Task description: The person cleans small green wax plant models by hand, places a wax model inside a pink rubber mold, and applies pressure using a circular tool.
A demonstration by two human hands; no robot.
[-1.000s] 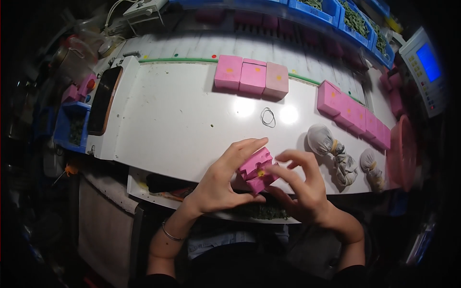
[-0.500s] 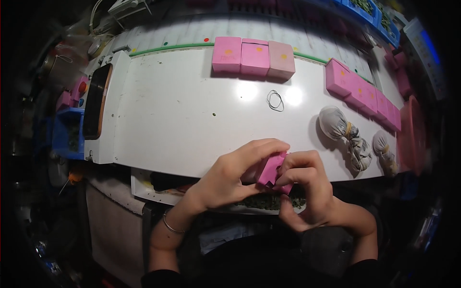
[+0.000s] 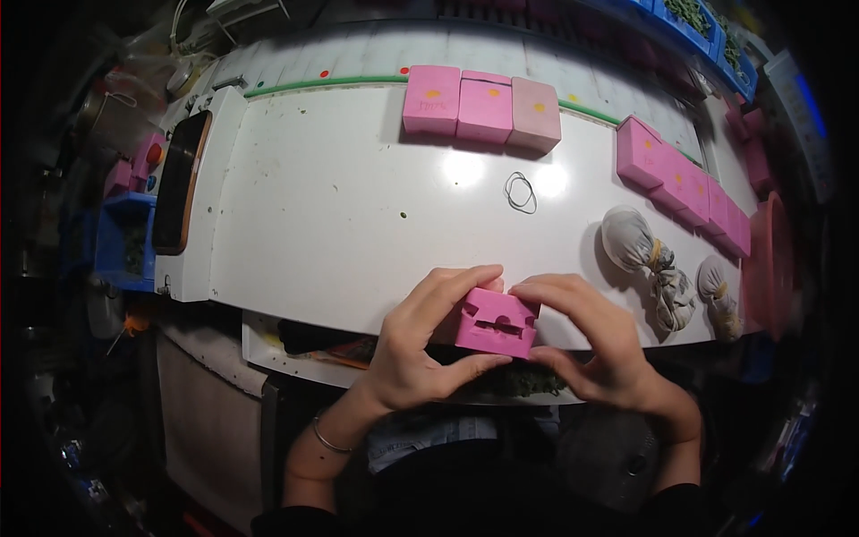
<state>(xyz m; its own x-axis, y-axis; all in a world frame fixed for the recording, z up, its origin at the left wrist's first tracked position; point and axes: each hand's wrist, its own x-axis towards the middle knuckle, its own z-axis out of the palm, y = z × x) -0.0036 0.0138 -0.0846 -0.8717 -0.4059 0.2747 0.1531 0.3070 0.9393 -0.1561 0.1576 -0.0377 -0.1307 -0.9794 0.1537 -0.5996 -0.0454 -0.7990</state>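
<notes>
Just beyond the table's near edge, a pink block (image 3: pixel 495 345) that looks like a rubber mold is held between my two hands. Its upward face shows a dark slot across the middle, with notches and a small round hollow around it. My left hand (image 3: pixel 416 349) grips the left side, fingers on the far edge and thumb along the near edge. On the right side, my right hand (image 3: pixel 604 349) has its fingertips at the far corner and its thumb at the near corner. Beneath the block, a dark green mass (image 3: pixel 528 383) partly shows in an open drawer or tray.
Three pink blocks (image 3: pixel 485 107) stand at the table's (image 3: pixel 304 206) far side. Another row of pink blocks (image 3: pixel 684 183) runs along the right. Thin dark bands (image 3: pixel 520 192), a tied grey cloth bundle (image 3: pixel 626 240) and a smaller one (image 3: pixel 713 279) lie nearer. A phone (image 3: pixel 183 183) rests left.
The pink block has been turned so its slotted face shows. My right hand's fingers have moved off that face to the block's right side. My left hand keeps its hold.
</notes>
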